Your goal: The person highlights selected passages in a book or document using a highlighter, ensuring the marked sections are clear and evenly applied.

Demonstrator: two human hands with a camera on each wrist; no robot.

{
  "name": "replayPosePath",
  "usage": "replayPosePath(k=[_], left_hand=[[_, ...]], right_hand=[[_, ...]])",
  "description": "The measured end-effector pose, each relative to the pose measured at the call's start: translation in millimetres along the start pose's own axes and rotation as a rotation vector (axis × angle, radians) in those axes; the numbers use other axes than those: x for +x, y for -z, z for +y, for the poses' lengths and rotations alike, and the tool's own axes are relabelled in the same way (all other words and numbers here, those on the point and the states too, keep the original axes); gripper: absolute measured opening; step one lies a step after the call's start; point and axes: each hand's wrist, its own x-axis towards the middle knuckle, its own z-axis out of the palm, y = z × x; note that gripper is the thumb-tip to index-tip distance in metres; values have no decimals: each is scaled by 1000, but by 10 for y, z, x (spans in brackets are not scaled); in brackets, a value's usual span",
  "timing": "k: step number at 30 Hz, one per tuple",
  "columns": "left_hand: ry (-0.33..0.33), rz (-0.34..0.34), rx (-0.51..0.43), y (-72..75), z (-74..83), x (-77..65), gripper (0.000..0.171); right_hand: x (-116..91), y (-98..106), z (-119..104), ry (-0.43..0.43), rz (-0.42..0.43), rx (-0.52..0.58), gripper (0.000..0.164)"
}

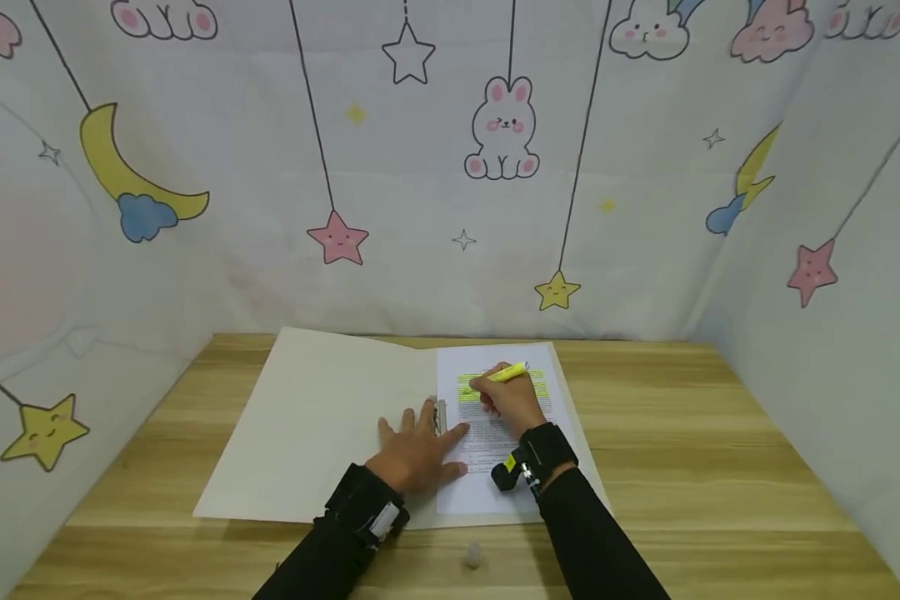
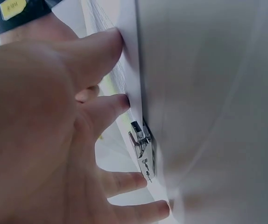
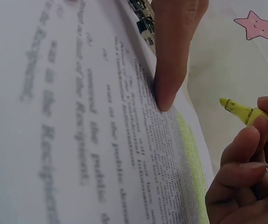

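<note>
A yellow highlighter (image 1: 508, 372) is pinched by my right hand (image 1: 515, 402) over the upper part of a printed sheet (image 1: 487, 493). In the right wrist view the highlighter's tip (image 3: 225, 102) is uncapped and stands clear of the paper. Bright yellow bands (image 3: 194, 172) cover the top lines of print. My left hand (image 1: 414, 458) lies with spread fingers across the inner edge of the sheet and the fold of a cream folder (image 1: 307, 417). Its thumb and forefinger touch the paper. Beside those fingers sits a metal clip (image 2: 144, 151) at the sheet's inner edge.
The open folder lies on a wood-grain table (image 1: 690, 467). A small pale translucent thing (image 1: 473, 555) sits near the front, between the forearms. Behind and at both sides hang white cloth walls (image 1: 420, 275) printed with stars, moons and rabbits. Each wrist wears a black strap (image 1: 367, 506).
</note>
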Motion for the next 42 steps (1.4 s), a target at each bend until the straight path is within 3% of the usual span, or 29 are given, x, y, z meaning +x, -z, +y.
replayPosePath(k=[11,24,31,42], left_hand=[[-5,28,60,-29,9,-4,62],[-19,12,59,19,22,-17,63],[-13,15,60,28,13,-17,63],[-18,-1,58,37,15,-5,63]], right_hand=[[28,-99,53,-91,37,-81,18],[35,-61,88,-57,-7,-194,17],[41,-95,77,42,-13,-298,16],[37,-83,91,64,-2,-332,17]])
